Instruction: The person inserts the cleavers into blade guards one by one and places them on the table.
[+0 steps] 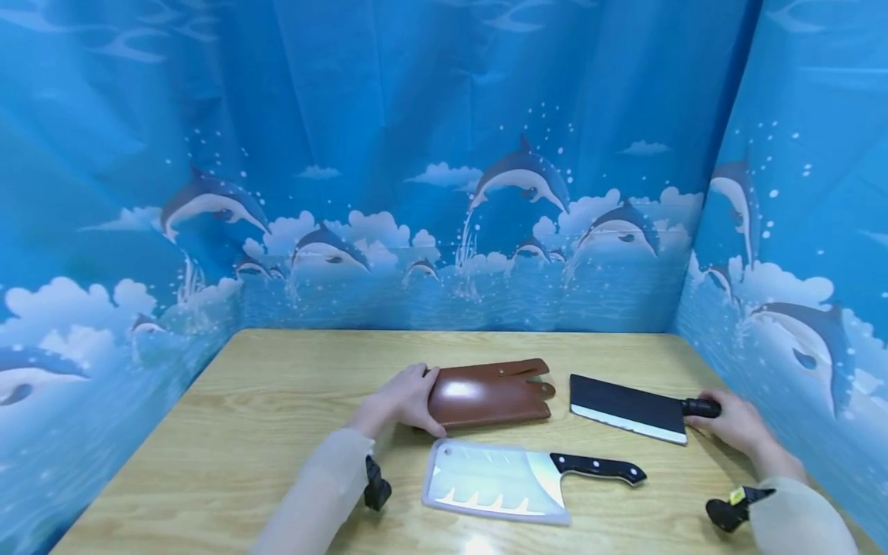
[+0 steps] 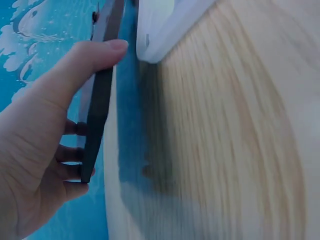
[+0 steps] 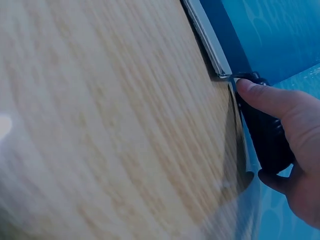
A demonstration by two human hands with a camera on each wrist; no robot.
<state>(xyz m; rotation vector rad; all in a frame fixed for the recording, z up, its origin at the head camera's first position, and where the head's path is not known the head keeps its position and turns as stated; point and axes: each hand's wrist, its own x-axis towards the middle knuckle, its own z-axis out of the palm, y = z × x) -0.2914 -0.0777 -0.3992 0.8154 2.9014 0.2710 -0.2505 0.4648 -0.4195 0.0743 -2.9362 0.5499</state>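
Observation:
My left hand (image 1: 401, 402) grips the closed end of a brown leather knife sheath (image 1: 489, 399), thumb along its near edge and fingers on the far side. In the left wrist view the sheath (image 2: 100, 110) appears edge-on between thumb and fingers. Its slit end, with snap studs, faces right toward a dark-bladed cleaver (image 1: 624, 405). Round the cleaver's black handle (image 3: 267, 135) my right hand (image 1: 728, 425) is curled, thumb near the blade's heel. The cleaver's blade points left, a short gap from the sheath.
Nearer to me lies a second cleaver (image 1: 598, 467) with a black riveted handle, its blade inside a translucent plastic cover (image 1: 486, 482). Blue dolphin-print curtains (image 1: 388, 193) enclose the back and sides of the wooden table (image 1: 291, 370).

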